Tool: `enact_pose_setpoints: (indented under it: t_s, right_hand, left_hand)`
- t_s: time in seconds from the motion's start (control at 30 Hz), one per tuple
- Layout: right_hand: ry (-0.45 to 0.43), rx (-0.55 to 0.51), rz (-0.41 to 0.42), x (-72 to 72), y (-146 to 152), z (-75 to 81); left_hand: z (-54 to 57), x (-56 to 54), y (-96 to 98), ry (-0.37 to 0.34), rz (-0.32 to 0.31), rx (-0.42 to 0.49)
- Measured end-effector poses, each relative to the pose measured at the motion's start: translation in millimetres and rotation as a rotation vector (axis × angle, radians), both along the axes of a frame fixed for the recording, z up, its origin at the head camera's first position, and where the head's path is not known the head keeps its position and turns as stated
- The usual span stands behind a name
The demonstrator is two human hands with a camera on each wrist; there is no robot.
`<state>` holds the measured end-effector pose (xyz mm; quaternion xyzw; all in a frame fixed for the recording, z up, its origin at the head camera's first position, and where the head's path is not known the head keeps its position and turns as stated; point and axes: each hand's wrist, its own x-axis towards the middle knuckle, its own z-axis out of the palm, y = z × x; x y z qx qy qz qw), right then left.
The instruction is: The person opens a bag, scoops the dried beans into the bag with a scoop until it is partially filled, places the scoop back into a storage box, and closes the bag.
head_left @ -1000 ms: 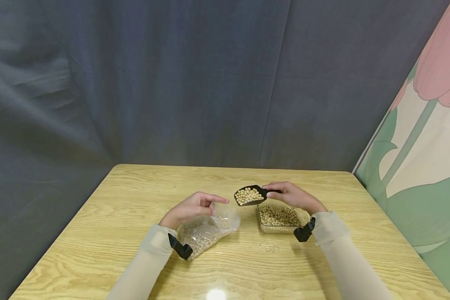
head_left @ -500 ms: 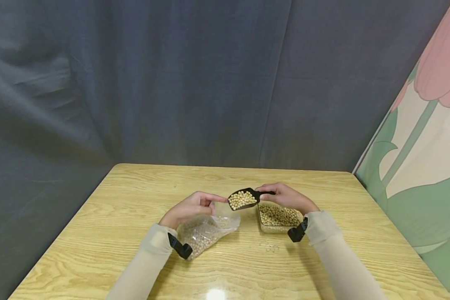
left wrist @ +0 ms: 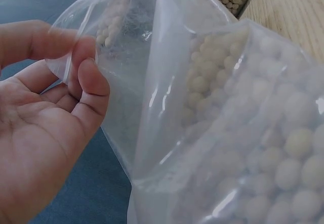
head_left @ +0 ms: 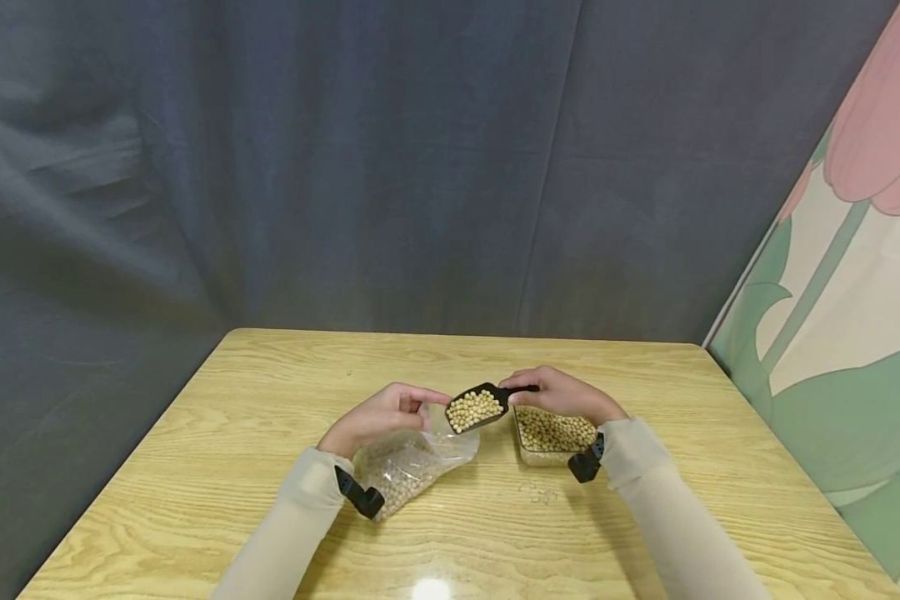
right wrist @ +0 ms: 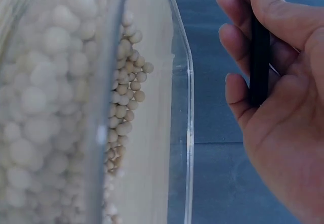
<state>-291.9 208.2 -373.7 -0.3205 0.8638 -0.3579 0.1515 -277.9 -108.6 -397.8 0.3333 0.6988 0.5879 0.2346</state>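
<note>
My left hand (head_left: 382, 414) pinches the rim of a clear plastic bag (head_left: 416, 471) partly filled with round pale beans. In the left wrist view, thumb and fingers hold the film (left wrist: 167, 107) near its mouth, which gapes. My right hand (head_left: 558, 393) grips a black scoop (head_left: 502, 393) by its handle (right wrist: 259, 62). The scoop is heaped with beans (head_left: 474, 410) and hangs above the bag's mouth, its tip close to my left index fingertip. Below my right hand stands a clear rectangular container (head_left: 546, 459) of the same beans.
Small clear bits (head_left: 542, 496) lie on the wooden table (head_left: 285, 367) in front of the container. A dark curtain (head_left: 390, 167) hangs behind the table. A flower-patterned cloth (head_left: 847, 350) covers the right side.
My right hand has carried the loaded scoop leftward and slightly down, from beside the container to over the bag's mouth. The left hand and bag have barely moved.
</note>
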Motion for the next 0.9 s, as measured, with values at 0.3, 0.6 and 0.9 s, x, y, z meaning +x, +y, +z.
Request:
enact_pose_setpoints:
  t_s: [0.3,0.6,0.9]
  right_hand:
    - [0.069,0.064,0.020,1.2,-5.3,8.8]
    - [0.129,0.108,0.029,1.6,-8.1,15.8]
    - [0.182,0.134,0.051,2.6,-11.0,21.4]
  left_hand:
    - [0.5,0.4,0.0,-0.006,-0.002,0.003]
    - [-0.1,-0.2,0.2,-0.001,-0.002,0.003]
    - [0.5,-0.5,-0.5,-0.001,0.002,0.005]
